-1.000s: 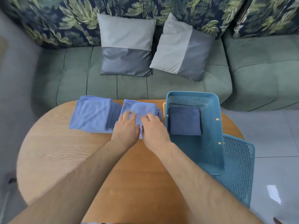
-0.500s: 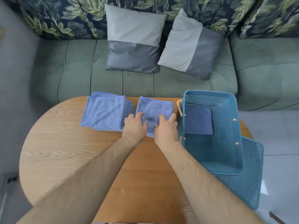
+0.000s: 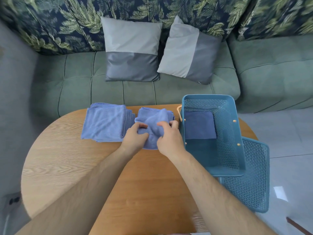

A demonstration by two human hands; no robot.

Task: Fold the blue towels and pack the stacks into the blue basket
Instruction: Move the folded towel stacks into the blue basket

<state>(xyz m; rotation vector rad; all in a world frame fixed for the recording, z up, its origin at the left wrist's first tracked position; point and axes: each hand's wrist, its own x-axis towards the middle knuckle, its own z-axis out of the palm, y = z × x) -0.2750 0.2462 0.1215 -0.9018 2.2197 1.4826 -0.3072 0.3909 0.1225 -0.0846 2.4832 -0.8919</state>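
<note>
Currently left hand (image 3: 134,139) and right hand (image 3: 170,141) each pinch bunched top towel (image 3: 153,122) on stack (image 3: 171,114) just left of blue basket (image 3: 225,133). Lift straight up so you don't drag stack layers; shake flat on table (image 3: 84,167), match corners before you fold.

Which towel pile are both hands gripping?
The right pile, beside the blue basket: left hand and right hand bunch its top towel. The left pile lies untouched.

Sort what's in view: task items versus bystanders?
Job: crumpled light-blue cloth towel, gripped by left hand and right hand; folded light-blue towel stack; dark-blue folded towel inside blue perforated plastic basket.
Idle: round wooden table; two grey two-tone cushions; green sofa; blue perforated panel.
</note>
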